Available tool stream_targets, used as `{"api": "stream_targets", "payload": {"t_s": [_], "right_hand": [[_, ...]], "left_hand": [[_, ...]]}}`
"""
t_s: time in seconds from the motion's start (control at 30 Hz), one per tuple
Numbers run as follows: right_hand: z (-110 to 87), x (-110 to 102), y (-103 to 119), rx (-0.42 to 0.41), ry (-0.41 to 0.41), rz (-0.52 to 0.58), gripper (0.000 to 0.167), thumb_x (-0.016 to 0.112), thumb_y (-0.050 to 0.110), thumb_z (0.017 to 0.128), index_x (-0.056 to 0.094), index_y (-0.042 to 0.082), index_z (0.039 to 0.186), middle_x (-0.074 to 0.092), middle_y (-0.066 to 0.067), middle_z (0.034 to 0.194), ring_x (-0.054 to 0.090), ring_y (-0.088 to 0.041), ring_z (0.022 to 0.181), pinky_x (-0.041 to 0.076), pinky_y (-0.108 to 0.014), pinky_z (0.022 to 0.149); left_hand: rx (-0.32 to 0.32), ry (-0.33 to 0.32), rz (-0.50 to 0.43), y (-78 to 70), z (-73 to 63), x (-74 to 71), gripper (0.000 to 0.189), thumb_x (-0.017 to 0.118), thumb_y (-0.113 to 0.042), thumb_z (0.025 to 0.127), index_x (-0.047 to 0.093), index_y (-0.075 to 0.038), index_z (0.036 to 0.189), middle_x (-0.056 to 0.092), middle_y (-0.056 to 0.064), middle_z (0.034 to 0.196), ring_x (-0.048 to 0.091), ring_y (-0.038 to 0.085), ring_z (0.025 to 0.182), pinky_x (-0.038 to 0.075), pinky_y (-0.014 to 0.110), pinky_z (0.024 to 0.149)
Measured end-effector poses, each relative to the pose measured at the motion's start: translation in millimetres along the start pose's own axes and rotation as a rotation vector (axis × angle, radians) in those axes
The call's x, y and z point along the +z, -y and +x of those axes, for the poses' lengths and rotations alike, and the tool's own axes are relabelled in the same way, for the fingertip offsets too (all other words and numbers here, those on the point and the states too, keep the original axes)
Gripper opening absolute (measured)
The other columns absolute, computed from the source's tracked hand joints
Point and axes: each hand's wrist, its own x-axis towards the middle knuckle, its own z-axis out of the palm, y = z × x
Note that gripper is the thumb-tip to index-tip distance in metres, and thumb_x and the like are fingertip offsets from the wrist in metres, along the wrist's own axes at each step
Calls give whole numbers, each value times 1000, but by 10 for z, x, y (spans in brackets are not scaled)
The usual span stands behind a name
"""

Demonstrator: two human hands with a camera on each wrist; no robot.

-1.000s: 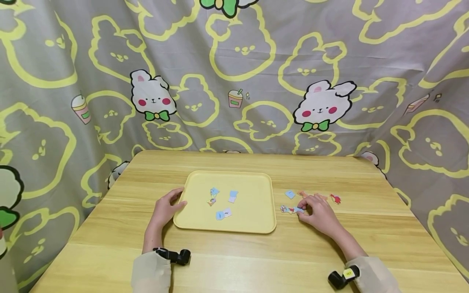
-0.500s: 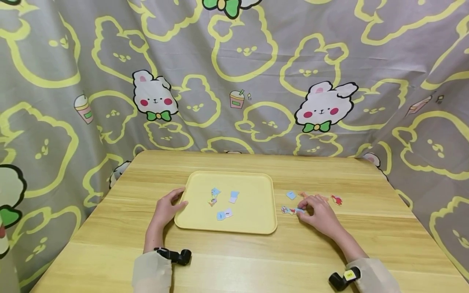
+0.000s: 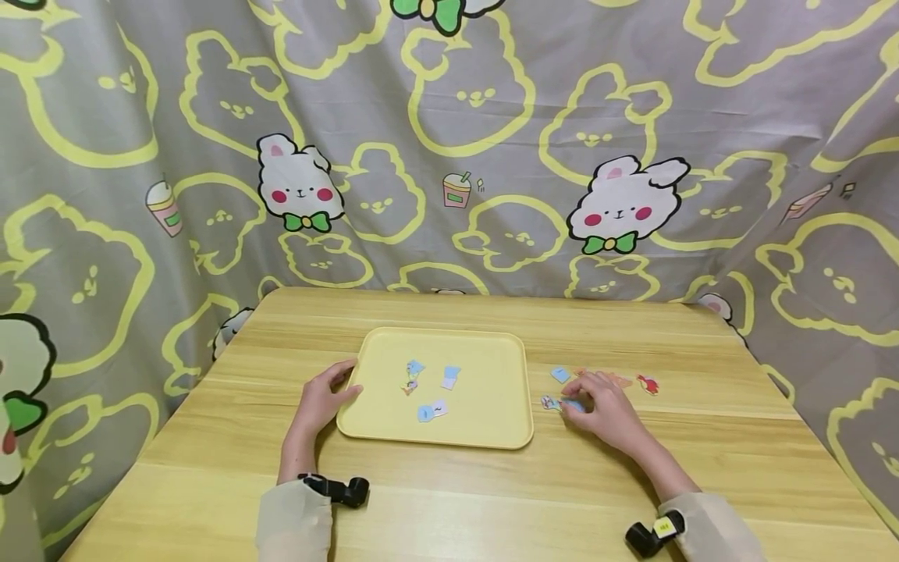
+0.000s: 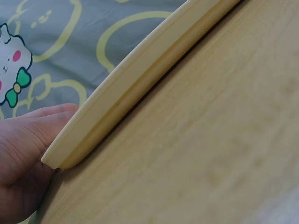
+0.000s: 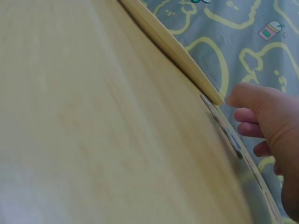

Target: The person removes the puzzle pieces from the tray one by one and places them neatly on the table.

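Observation:
My left hand [image 3: 326, 398] holds the left edge of a shallow yellow tray [image 3: 502, 425], its thumb over the rim. In the left wrist view that hand [image 4: 23, 154] sits at the tray's corner, some fingers hidden behind the edge. Small flat printed puzzle pieces lie on the tray, among them a blue-and-lilac one [image 3: 450, 378]. To the right of the tray, my right hand [image 3: 604, 410] hovers low over a blue printed piece [image 3: 574, 407], thumb and forefinger parted. From the right wrist, the pieces [image 5: 224, 127] look flat on the table, just below the loosely bent fingers.
Beyond the right hand lie a blue piece [image 3: 559, 375], orange pieces [image 3: 618, 380] partly covered by the hand, and a red piece [image 3: 648, 385]. Everything rests on a wooden table [image 3: 435, 507]. A patterned grey curtain [image 3: 492, 234] hangs along its back and sides.
My right hand's thumb and forefinger have shifted slightly left over the pieces and parted, covering the red-marked part. The left hand stays at the tray; the view has drifted slightly.

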Motion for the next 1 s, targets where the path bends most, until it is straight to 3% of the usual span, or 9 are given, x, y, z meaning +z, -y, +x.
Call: {"api": "stream_targets", "payload": {"t_s": [0.13,0.4,0.47,0.57,0.77,1.0], "right_hand": [[38,29,39,-33,-2,28,21,82,15,73,70,16,89,63,7,83,48,-10,77,38,-26,68],[123,110,153,-50,16,61,21,82,17,74,69,17,91,66,7,87,51,-10,80,40,-32,75],[142,129,185,-54,23,65,22,82,18,74,69,16,92,66,7,88,51,-11,82,43,-40,83],[168,156,232,-60,40,72,22,82,17,74,69,16,92,66,6,88,52,-12,84,43,-47,85],[221,220,318,-78,60,83,22,82,18,74,69,16,92,66,7,87,54,-12,85,42,-34,78],[284,311,421,-115,89,75,23,82,20,75,69,16,93,61,7,81,50,-10,82,44,-37,83]], "left_hand": [[12,-10,6,-6,4,4,53,69,-14,91,53,-5,140,56,23,139,53,39,130,42,51,111],[11,-16,1,-3,15,2,53,69,-13,91,53,-6,140,57,23,138,53,38,131,42,50,112],[9,-13,-4,0,14,-2,53,69,-13,91,53,-6,140,56,23,139,53,38,131,42,50,112],[9,-10,-7,7,12,-3,53,70,-13,91,53,-6,140,56,23,139,53,38,131,42,49,112],[11,-15,-8,10,6,-2,52,70,-12,90,54,-5,139,57,23,137,53,38,130,42,49,112],[0,-16,-17,-1,-4,12,52,70,-11,90,54,-5,139,56,23,139,53,38,131,42,49,112]]}}
